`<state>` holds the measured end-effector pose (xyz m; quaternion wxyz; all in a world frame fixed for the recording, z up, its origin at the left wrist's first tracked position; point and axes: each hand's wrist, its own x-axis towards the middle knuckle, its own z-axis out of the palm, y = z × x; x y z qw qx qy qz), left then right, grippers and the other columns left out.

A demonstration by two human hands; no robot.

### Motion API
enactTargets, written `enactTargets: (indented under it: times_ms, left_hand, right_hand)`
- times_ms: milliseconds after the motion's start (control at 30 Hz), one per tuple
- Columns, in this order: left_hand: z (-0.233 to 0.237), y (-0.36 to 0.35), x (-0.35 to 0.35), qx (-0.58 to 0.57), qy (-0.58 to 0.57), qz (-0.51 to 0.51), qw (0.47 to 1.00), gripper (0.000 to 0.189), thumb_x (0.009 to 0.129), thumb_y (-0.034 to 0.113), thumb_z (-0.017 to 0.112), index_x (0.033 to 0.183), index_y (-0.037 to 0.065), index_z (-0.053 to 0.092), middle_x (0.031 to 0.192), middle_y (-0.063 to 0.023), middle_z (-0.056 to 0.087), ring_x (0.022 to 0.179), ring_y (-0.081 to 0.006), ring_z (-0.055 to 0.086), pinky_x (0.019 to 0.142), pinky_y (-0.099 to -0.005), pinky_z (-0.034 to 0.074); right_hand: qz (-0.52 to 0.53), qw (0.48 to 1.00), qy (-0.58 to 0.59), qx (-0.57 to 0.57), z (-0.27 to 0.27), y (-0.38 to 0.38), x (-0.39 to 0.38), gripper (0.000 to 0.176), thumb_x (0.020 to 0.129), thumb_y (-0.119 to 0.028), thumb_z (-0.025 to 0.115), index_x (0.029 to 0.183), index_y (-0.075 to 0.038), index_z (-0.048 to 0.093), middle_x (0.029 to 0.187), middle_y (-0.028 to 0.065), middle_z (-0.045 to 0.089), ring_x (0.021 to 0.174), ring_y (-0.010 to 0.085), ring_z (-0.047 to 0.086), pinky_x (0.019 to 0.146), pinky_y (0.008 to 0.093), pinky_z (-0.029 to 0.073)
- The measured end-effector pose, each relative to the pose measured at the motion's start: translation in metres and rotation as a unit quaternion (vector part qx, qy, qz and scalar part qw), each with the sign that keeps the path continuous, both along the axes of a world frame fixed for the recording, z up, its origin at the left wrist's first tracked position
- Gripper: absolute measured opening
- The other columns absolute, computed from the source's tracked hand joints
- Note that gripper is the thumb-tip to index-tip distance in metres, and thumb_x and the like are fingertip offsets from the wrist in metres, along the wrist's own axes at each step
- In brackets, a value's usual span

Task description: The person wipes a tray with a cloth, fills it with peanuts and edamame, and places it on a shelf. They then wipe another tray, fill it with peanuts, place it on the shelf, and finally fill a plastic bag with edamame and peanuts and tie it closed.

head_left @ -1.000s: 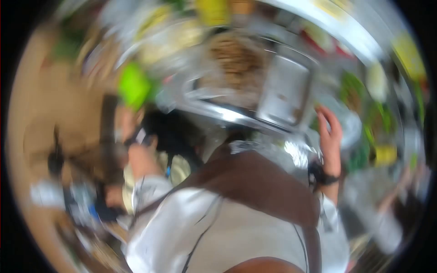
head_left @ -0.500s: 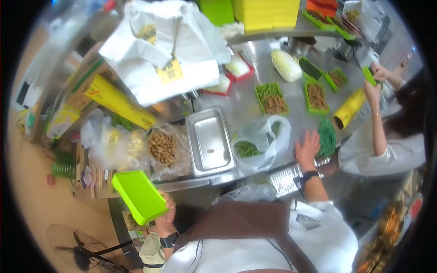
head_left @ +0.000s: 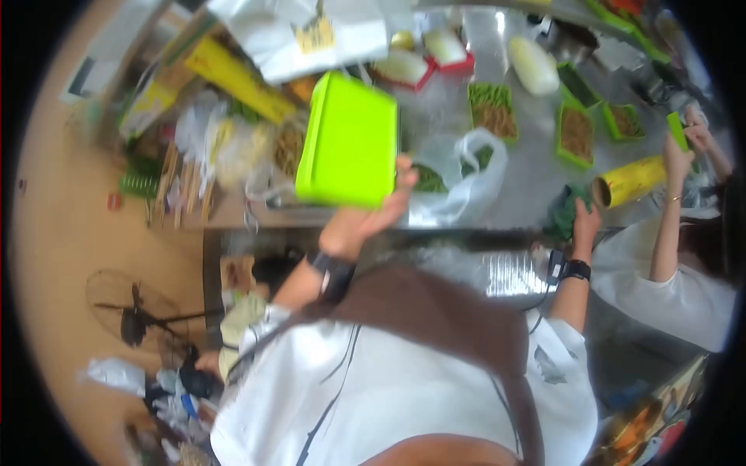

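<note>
The fingers of my left hand (head_left: 369,219) grip a green tray (head_left: 350,144) beyond them by one corner, so it could tip onto the plastic bag (head_left: 460,194) just rightward, while my right hand (head_left: 587,227) clutches a green cloth (head_left: 566,208).

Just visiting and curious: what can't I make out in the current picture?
Head view:
Whatever lies behind the bright green rectangular plastic tray: hidden by it.
Part of the white plastic bag with yellow print: cut off by the top edge.
Print on the yellow cylindrical roll: too blurred.
</note>
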<state>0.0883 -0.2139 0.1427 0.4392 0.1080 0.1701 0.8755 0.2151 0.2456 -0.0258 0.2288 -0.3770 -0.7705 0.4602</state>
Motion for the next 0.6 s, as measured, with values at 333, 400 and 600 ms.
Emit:
enactTargets:
  times_ms: [333,400,600]
  left_hand:
    - [-0.002,0.106,0.007,0.016,0.064,-0.101,0.993,0.031,0.089,0.022,0.055,0.114,0.002,0.05,0.103,-0.0064,0.053,0.091,-0.0182,0.053,0.077,-0.0277,0.049]
    - [0.001,0.107,0.011,-0.153,0.493,0.128,0.847,0.039,0.088,0.013,0.056,0.125,0.005,0.046,0.124,-0.0078,0.049,0.112,-0.0187,0.049,0.091,-0.032,0.045]
    - [0.018,0.118,0.011,-0.067,0.238,-0.076,0.966,0.035,0.086,0.024,0.058,0.115,0.006,0.051,0.108,-0.01,0.054,0.104,-0.024,0.053,0.086,-0.0402,0.044]
  right_hand:
    - [0.218,0.885,0.401,0.094,0.204,-0.19,-0.007,0.042,0.075,-0.009,0.066,0.115,-0.002,0.053,0.108,0.0108,0.054,0.096,0.0229,0.053,0.084,0.0344,0.044]
    - [0.342,0.847,0.346,0.216,0.225,-0.222,-0.023,0.05,0.069,-0.015,0.069,0.115,-0.002,0.051,0.11,0.0165,0.049,0.104,0.0343,0.046,0.091,0.0434,0.036]
    - [0.215,0.885,0.394,0.122,0.221,-0.195,-0.096,0.04,0.079,-0.02,0.063,0.113,-0.004,0.051,0.103,0.0175,0.051,0.097,0.0351,0.049,0.088,0.0428,0.039]
